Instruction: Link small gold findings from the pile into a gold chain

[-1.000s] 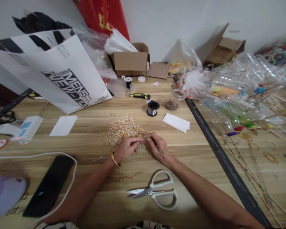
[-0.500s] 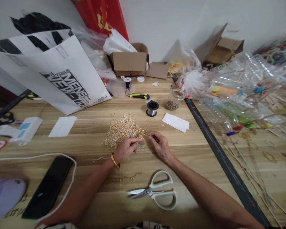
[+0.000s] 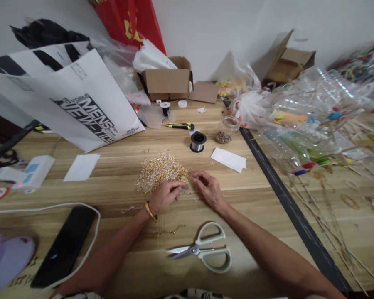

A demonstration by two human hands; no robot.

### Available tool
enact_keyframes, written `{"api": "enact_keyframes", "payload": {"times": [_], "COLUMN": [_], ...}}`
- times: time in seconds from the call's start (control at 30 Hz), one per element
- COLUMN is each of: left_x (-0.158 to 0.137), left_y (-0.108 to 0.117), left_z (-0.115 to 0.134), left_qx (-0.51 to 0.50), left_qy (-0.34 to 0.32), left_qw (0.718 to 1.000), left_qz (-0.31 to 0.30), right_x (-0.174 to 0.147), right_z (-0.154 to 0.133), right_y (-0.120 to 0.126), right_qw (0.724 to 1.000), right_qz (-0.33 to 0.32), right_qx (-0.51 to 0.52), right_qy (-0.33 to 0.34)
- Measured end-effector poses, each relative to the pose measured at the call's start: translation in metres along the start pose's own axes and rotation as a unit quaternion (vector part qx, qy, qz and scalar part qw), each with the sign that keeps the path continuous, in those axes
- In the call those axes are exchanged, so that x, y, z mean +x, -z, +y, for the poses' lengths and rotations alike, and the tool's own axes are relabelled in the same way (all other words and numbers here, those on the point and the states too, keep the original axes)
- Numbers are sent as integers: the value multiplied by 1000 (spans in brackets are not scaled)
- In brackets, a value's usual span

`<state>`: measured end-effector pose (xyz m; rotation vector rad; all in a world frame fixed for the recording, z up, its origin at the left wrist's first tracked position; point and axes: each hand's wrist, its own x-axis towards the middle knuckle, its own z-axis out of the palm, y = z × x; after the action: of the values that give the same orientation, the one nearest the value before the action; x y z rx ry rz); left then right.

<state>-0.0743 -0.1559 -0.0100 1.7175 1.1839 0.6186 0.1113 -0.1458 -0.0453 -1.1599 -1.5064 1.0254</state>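
A loose heap of gold and clear beads (image 3: 160,170) lies on the wooden table in the middle of the head view. My left hand (image 3: 166,194) is at its near right edge, index finger stretched over the beads, thumb and other fingers closed beneath. Just to the right, my right hand (image 3: 208,189) has its thumb and fingertips pinched together. Whatever either hand holds is too small to make out. A few small clear beads lie between and below the hands. Closer to me are a gold chain (image 3: 173,230) and scissors (image 3: 199,249) with pale handles, blades slightly apart.
Behind the beads stand a wire spool (image 3: 198,142), a glass jar of beads (image 3: 226,131) and a yellow cutter (image 3: 180,126). White paper (image 3: 228,159) lies at right. A phone (image 3: 64,247) and white cable (image 3: 97,226) are at left. Plastic bottles (image 3: 286,149) crowd the right side.
The whole view has shifted very slightly. Both hands keep nearly the same pose and place beside the bead heap.
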Motion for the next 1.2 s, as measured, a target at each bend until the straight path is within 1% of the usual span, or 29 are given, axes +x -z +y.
{"api": "enact_keyframes", "payload": {"times": [0.27, 0.53, 0.83, 1.2], "left_x": [-1, -1, -3, -3], "left_y": [-1, 0, -2, -1], "left_z": [9, 8, 11, 9], "left_qx": [21, 43, 80, 111], "left_qy": [-5, -11, -26, -44], "left_qw": [1000, 999, 996, 992], "left_qz": [12, 11, 29, 30], "right_x": [0, 0, 0, 0], "right_z": [-1, -2, -4, -4], "right_y": [1, 1, 1, 1], "right_qw": [1000, 1000, 1000, 999], "right_qz": [-3, -2, -9, -13], "right_qx": [1, 3, 8, 22], "right_qy": [3, -2, -11, -35]}}
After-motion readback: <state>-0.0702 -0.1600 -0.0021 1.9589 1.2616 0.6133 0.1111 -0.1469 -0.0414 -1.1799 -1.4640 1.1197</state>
